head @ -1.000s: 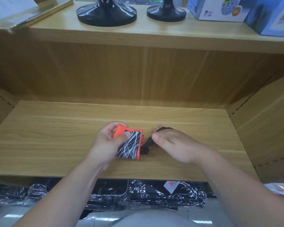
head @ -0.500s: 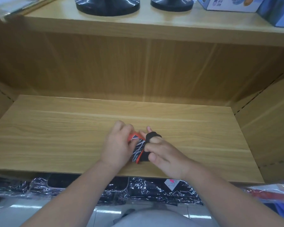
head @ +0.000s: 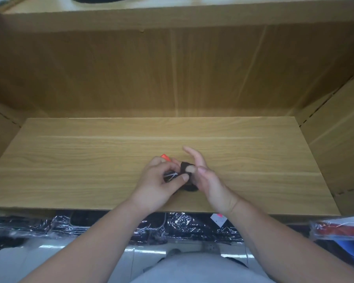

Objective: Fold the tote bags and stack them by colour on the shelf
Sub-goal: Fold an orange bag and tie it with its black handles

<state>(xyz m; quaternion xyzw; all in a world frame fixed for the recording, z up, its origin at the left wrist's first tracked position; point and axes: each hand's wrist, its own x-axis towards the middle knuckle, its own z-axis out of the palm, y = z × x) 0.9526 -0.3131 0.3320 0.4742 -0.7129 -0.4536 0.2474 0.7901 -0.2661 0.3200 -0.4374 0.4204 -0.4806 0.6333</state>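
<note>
Gripping one folded tote bag [head: 170, 177], black with white lines and an orange edge, our left hand [head: 157, 185] holds it at the front of the shelf [head: 80, 160]. Our right hand [head: 211, 180] hooks one finger through its one black strap [head: 184, 166], the other fingers straight.

L hand [head: 157, 184] + R hand [head: 209, 180] = 2 | tote bag [head: 170, 176] x1 | shelf [head: 90, 160] x1
</note>
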